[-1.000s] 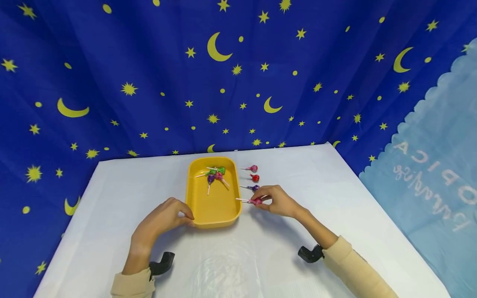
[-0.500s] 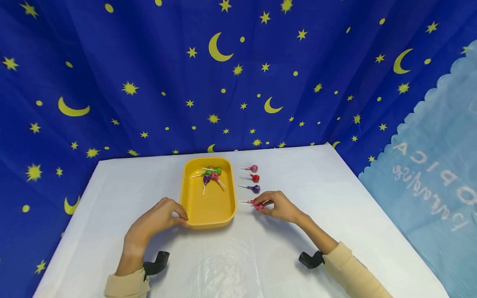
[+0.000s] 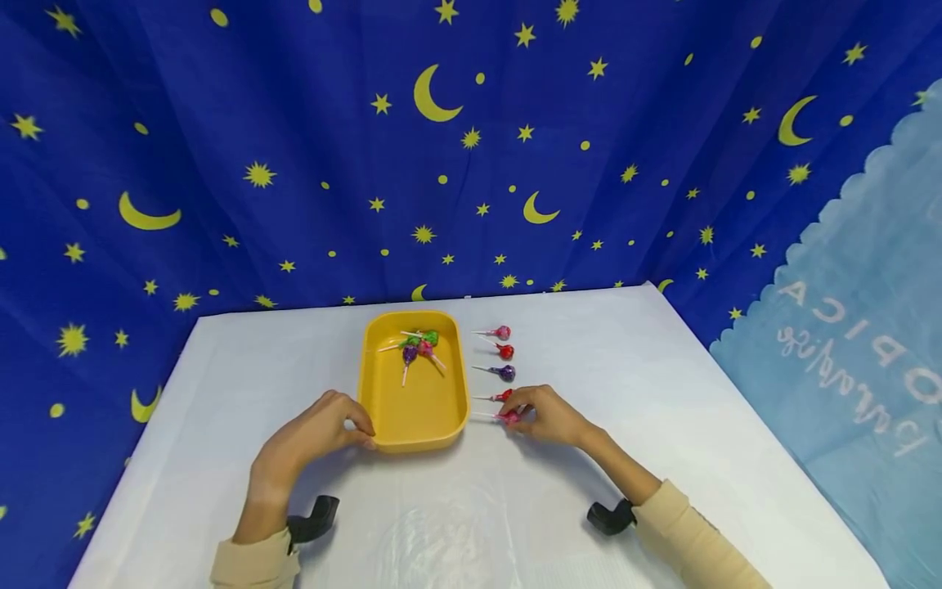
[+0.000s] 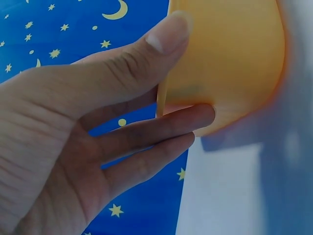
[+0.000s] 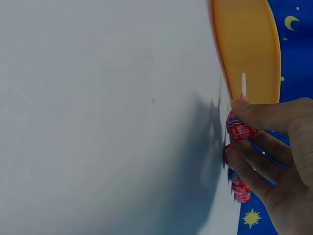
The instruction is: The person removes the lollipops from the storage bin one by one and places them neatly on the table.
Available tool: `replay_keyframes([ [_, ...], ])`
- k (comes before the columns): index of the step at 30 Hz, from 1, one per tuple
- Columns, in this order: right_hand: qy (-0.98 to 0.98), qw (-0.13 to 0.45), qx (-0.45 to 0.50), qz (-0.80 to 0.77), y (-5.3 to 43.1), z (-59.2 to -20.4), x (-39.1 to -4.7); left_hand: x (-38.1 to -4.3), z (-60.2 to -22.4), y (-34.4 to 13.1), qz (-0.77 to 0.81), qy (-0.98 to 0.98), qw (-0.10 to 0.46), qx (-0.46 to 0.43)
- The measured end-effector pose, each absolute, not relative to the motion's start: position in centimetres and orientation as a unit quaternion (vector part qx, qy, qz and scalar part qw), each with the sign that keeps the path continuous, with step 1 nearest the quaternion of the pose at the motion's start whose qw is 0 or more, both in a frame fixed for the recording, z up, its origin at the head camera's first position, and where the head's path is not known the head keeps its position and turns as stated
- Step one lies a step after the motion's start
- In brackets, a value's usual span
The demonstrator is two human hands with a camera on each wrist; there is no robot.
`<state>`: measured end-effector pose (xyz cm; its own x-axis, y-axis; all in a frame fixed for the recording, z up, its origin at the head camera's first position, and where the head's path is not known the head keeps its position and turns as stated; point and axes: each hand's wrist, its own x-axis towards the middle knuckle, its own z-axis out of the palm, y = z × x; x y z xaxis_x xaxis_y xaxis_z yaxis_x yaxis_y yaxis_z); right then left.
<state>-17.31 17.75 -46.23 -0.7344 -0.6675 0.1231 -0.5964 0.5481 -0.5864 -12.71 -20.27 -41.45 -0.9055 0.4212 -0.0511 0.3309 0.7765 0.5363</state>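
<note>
My left hand (image 3: 316,433) grips the near left corner of a yellow tray (image 3: 415,446); in the left wrist view the thumb lies on the tray's wall (image 4: 230,58) with fingers on its other side. My right hand (image 3: 548,415) pinches a pink lollipop (image 3: 509,417) by its wrapped candy, stick pointing left at the tray. In the right wrist view the held lollipop (image 5: 240,128) shows a printed wrapper between thumb and fingers. Just beyond it lies a red lollipop (image 3: 504,395), its candy partly behind the fingertips. Inside the tray rest green lollipops (image 3: 429,337), a purple one (image 3: 409,355) and a pink one (image 3: 425,348).
Right of the tray a column of lollipops lies on the white table (image 3: 589,343): purple (image 3: 506,373), red (image 3: 505,352) and pink (image 3: 503,332), sticks pointing left. A blue star-print curtain (image 3: 331,147) hangs behind, and a light blue cloth (image 3: 868,327) on the right.
My right hand has moved nearer with the pink lollipop, from beside the purple one to below a red one now showing in the column. The tray and left hand have shifted slightly left.
</note>
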Motion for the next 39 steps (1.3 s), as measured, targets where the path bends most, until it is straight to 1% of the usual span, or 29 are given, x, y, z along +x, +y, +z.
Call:
replay_keyframes([
  [13,0.877,0.075,-0.353,-0.317,17.91,-46.8,-17.29,-12.65,-41.28,-20.08,0.273,0.938,0.09,0.194],
  [26,0.88,0.068,-0.357,-0.305,18.05,-46.56,-17.15,-12.61,-41.17,-19.93,0.271,0.942,0.1,0.173],
  [33,0.885,0.072,-0.346,-0.302,18.12,-46.45,-17.2,-12.6,-41.23,-19.97,0.272,0.94,0.095,0.182],
  [39,0.886,0.062,-0.345,-0.302,18.27,-46.13,-17.27,-12.61,-41.3,-20.01,0.272,0.94,0.092,0.186],
])
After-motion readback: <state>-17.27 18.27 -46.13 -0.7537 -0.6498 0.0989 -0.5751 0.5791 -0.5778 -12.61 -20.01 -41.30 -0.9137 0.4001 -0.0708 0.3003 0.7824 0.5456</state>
